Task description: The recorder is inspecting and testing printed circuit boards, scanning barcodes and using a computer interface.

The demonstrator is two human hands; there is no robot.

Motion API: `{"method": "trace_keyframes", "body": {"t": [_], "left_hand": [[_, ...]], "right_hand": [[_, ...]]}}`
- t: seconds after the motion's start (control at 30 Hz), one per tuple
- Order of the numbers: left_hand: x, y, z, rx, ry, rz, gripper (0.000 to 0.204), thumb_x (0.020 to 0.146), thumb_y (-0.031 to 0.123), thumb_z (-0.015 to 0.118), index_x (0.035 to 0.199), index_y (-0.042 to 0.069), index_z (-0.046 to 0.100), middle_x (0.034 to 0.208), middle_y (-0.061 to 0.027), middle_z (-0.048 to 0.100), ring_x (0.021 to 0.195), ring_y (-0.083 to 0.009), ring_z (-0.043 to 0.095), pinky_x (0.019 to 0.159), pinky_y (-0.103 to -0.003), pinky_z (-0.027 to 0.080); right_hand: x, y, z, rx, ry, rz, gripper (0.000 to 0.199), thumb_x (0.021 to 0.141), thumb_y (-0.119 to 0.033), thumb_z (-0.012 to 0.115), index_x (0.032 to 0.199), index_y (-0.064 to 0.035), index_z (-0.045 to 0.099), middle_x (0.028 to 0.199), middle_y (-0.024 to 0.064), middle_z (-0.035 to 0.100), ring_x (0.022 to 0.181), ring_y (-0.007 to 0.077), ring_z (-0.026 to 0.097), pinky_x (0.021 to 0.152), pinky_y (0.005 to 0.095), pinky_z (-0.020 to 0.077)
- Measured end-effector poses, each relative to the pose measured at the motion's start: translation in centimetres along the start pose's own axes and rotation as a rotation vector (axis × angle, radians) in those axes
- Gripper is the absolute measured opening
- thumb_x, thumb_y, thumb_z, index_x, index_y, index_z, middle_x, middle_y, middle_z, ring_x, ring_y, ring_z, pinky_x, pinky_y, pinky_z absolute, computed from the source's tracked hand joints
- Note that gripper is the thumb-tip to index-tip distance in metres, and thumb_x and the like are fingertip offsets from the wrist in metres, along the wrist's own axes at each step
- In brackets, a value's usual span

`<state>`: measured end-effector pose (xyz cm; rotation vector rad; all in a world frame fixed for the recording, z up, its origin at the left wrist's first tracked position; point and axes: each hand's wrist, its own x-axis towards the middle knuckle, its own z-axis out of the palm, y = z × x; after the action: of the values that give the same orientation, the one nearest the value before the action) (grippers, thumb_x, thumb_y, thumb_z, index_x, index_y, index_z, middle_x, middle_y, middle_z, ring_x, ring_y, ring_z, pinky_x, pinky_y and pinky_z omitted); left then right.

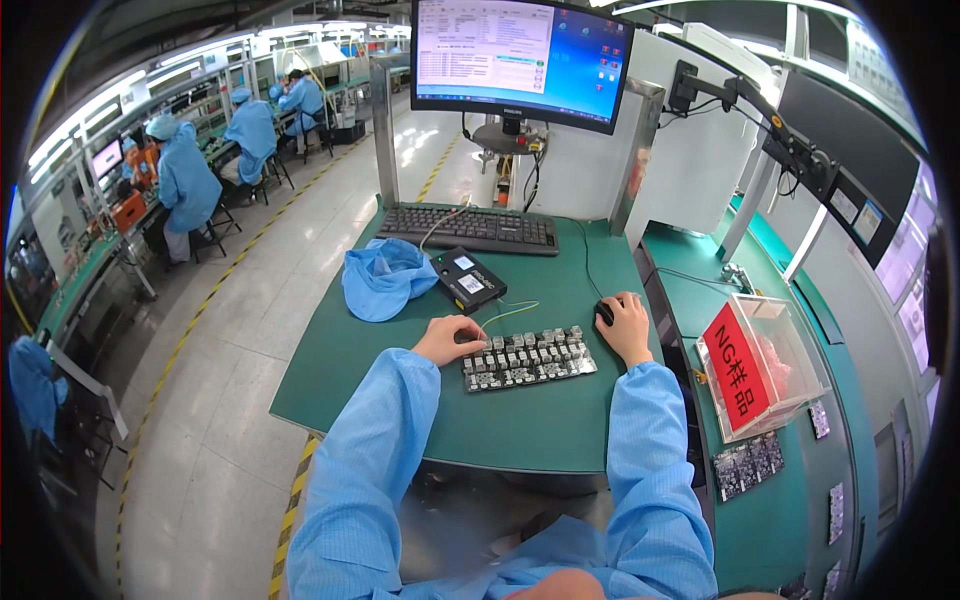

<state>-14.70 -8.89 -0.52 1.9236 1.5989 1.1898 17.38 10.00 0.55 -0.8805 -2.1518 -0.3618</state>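
Observation:
My left hand (449, 341) has its fingers curled together at the upper left corner of a circuit board panel (530, 377) crowded with rows of silvery connectors. What those fingers pinch is hidden; a thin yellow-green wire (520, 309) ends close by. The wire comes from a small black box (469, 281) with a little lit screen, lying behind the panel. To the right of the panel, my right hand (627, 327) is wrapped over a black computer mouse (603, 314). The panel lies flat on the green table mat (540, 430).
A blue cloth cap (385, 282) lies left of the black box. Behind stand a black keyboard (480, 230) and a lit monitor (515, 60). On the right bench are a clear bin (790, 370) with a red label and more circuit boards (748, 465). Several people in blue work at the left.

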Motion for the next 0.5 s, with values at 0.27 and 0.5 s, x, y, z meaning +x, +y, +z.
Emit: {"method": "trace_keyframes", "body": {"t": [0.27,0.5], "left_hand": [[-0.22,0.62,-0.07,0.083,0.033,0.052,0.02,0.076,0.023,0.073,0.087,0.007,0.069,0.082,-0.0065,0.067,0.078,-0.0178,0.065,0.074,-0.03,0.05],[-0.26,0.45,-0.11,0.095,0.022,0.046,0.019,0.075,0.023,0.073,0.086,0.008,0.069,0.082,-0.0064,0.067,0.077,-0.0182,0.064,0.074,-0.03,0.05]], "right_hand": [[-0.73,-0.37,-0.05,0.105,-0.042,0.157,0.036,0.07,-0.019,0.07,0.104,-0.0145,0.063,0.105,0.0077,0.054,0.095,0.0294,0.056,0.079,0.0405,0.0488],[-1.05,-0.25,-0.56,0.19,-0.085,0.244,0.041,0.071,-0.017,0.07,0.111,-0.015,0.06,0.116,0.0083,0.052,0.1,0.0316,0.057,0.082,0.0395,0.0492]]}}
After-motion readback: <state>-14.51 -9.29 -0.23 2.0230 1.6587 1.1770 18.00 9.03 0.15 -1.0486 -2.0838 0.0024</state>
